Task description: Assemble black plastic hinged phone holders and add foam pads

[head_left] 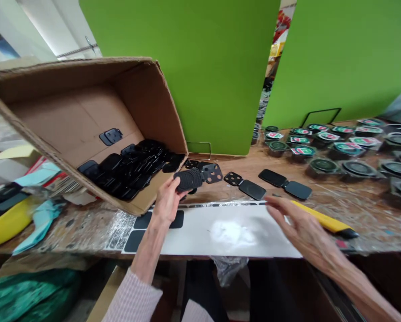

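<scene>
My left hand grips a black hinged plastic piece with a ribbed face, and a plate with round holes extends to its right. My right hand hovers over the right end of a white sheet, fingers apart and holding nothing visible. Dark rounded rectangles lie on the sheet's left part. Behind the sheet are two more hinged black pieces, one with holes and one with two plain plates. A yellow-handled tool rests beside my right hand.
On the left, a tilted cardboard box holds a heap of black pieces. Several lidded round containers stand at the right. Green panels rise behind the wooden table. A yellow object lies far left.
</scene>
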The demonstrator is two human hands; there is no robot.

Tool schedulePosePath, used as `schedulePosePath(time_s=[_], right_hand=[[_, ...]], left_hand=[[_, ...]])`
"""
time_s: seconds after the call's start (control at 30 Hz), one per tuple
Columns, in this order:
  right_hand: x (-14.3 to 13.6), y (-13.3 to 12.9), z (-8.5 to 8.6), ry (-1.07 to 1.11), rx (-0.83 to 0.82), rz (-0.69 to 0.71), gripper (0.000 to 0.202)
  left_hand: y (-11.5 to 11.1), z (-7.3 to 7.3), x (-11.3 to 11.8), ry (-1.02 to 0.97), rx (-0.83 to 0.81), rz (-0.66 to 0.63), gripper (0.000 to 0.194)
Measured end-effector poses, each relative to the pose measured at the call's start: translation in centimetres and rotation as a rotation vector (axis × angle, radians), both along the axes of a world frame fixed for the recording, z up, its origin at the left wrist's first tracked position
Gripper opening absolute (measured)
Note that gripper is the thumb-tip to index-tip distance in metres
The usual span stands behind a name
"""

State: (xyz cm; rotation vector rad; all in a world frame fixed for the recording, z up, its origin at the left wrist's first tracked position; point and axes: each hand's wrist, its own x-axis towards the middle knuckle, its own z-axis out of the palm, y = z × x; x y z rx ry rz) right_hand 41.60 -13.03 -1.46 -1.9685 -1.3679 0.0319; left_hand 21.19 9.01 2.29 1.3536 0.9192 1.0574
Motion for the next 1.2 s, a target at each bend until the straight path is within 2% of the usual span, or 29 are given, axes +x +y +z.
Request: schedulePosePath(time_s=[0.03, 0.1, 0.17, 0.27, 0.33, 0.37, 0.47, 0.53, 0.6, 0.7, 0.8, 0.9, 1.03, 1.13, 1.2], right_hand=[[-1.1, 0.9, 0.1, 0.107, -0.014, -0.002, 0.037], [-3.3, 2.6, 0.1, 0.614, 0.049, 0.066, 0.043], [-5.0, 3.8, 0.0, 0.971, 0.141, 0.160, 0.043], [-6.7, 4.2, -0.2, 1.195, 0.219, 0.193, 0.038], [-6.9, 4.0, -0.5, 1.252, 0.206, 0.141, 0.038], [-6.7, 3.9, -0.6, 1.265, 0.196, 0.107, 0.040], [-4.5, 4.4, -1.2, 1.236, 0.198, 0.008, 0.046], [-2.4, 5.2, -1.6, 1.193, 0.221, -0.022, 0.048], [-0.3, 6.1, -2.1, 1.162, 0.220, -0.018, 0.046], [2.1, 7.2, -3.0, 1.087, 0.188, -0.048, 0.043], [3.8, 7.7, -3.9, 0.979, 0.126, -0.109, 0.047], [5.3, 7.7, -4.7, 0.810, 0.025, -0.106, 0.046], [6.5, 7.4, -5.1, 0.560, -0.145, -0.056, 0.040], [6.8, 7.5, -5.0, 0.396, -0.251, -0.037, 0.032], [6.9, 7.6, -4.7, 0.336, -0.307, -0.033, 0.032]], left_hand=[[-1.4, -0.2, -0.2, -0.071, -0.083, -0.034, 0.018], [-4.2, -0.7, -0.7, -0.230, -0.283, -0.054, 0.014], [-6.5, -1.3, -1.1, -0.342, -0.441, -0.056, 0.016], [-8.3, -2.2, -1.8, -0.365, -0.491, -0.065, 0.023], [-8.2, -2.6, -2.1, -0.290, -0.451, -0.079, 0.027], [-7.6, -2.8, -2.1, -0.177, -0.380, -0.092, 0.030], [-4.3, -2.6, -1.6, 0.329, -0.038, -0.116, 0.037], [-1.0, -2.2, -0.9, 0.577, 0.142, -0.065, 0.034], [2.7, -1.8, -0.2, 0.704, 0.239, 0.037, 0.030], [7.8, -1.6, 0.2, 0.882, 0.349, 0.196, 0.036], [11.4, -2.1, 0.4, 1.007, 0.399, 0.240, 0.039], [13.2, -2.9, 0.7, 1.075, 0.421, 0.209, 0.043], [13.5, -3.8, 1.1, 1.073, 0.422, 0.156, 0.048], [13.0, -3.6, 1.0, 0.995, 0.389, 0.139, 0.034], [12.6, -2.9, 0.7, 0.901, 0.347, 0.155, 0.023]])
